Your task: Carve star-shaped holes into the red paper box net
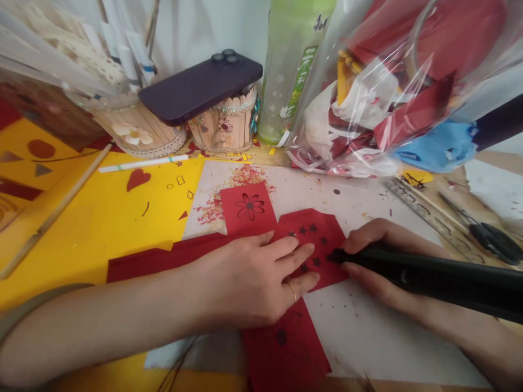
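Note:
A red cut-out paper (249,209) with several flaps lies on a white sheet. A dark flower pattern marks its upper flap, and a group of small dark stars covers its right flap. My left hand (261,272), a ring on one finger, rests flat across the paper's middle, fingers spread beside the stars. My right hand (379,261) is closed around a long black tapered tool (441,277), whose exact kind I cannot make out. The tool's narrow tip touches or hovers at the right flap near the stars.
Behind stand a stick-covered pot with pens (134,130), a smaller pot with a phone (200,87) on it, a green bottle (290,71) and a plastic bag of scraps (368,120). A stencil ruler (433,220) and scissors (494,239) lie right, yellow paper (134,218) left.

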A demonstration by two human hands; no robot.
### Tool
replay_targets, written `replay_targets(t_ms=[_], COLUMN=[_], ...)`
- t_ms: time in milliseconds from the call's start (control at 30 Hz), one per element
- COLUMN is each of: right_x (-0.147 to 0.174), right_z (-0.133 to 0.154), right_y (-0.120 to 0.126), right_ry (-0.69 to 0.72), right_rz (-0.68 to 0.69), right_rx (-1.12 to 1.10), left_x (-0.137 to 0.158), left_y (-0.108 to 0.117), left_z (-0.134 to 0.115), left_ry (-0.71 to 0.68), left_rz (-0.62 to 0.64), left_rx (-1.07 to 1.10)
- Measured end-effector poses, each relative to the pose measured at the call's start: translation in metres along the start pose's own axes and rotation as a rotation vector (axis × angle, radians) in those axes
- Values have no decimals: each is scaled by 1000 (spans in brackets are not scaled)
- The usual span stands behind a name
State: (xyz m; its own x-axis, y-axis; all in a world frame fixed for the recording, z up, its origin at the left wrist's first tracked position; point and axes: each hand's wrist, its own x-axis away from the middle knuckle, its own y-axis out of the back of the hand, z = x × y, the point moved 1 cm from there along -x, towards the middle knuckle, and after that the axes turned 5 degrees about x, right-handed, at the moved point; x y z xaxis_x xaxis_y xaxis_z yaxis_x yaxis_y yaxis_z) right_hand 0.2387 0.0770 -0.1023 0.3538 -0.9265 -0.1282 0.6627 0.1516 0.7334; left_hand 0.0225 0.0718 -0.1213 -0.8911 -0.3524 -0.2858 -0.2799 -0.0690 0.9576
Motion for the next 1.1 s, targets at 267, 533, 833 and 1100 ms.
replay_targets(t_ms=[267,533,833,1100], right_x=[-5,-7,-5,-9], right_z=[-6,-12,-15,-14], right_y=[-6,-5,-6,-7], right_ry=[65,222,248,340], right_rz=[139,198,219,204], right_rx=[-28,18,0,1], left_x=[1,1,1,1], left_y=[-1,0,0,0], left_z=[18,21,19,19], left_ry=[-77,-93,-77,-62], left_rz=[40,22,21,44], left_rx=[73,86,79,68])
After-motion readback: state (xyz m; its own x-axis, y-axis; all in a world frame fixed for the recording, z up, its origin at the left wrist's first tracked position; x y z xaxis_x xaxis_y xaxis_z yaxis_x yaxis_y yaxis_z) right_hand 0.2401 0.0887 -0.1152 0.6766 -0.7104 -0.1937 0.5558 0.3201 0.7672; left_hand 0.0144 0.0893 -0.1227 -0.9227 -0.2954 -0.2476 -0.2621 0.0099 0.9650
